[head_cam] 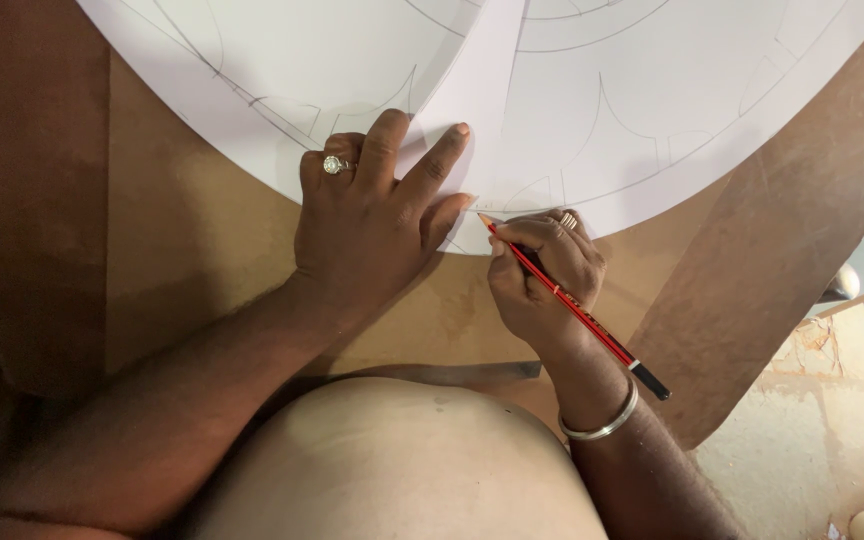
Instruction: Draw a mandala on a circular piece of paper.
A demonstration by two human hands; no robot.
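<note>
On top of a brown board [202,240], big round white sheet [652,110] with faint pencilled curves and arches, its lower edge curving across the board. Paper template [482,90], a narrow curved white strip, lies on the sheet, running from the top of the view down to the sheet's lower edge, widening toward the bottom. Left hand [367,225] flat on it, fingers spread, fingertips pressing the strip's left side, thumb along its lower part near the edge; nothing gripped, palm down, part over the board. Ring [334,165] with a pale stone on one finger of that hand. Right hand [542,275] closed around a red pencil [572,305] with a black end, fingers curled on the upper half, tip touching the paper right at the template's lower edge, just beside the left thumb. Pencil slants down and to the right, black end sticking out past the wrist. Small ring on a right finger too, and a silver bangle [602,420] on the right wrist. Both forearms come up from the bottom of the view. Dusty concrete floor [802,440] at lower right, beyond the board's edge.
</note>
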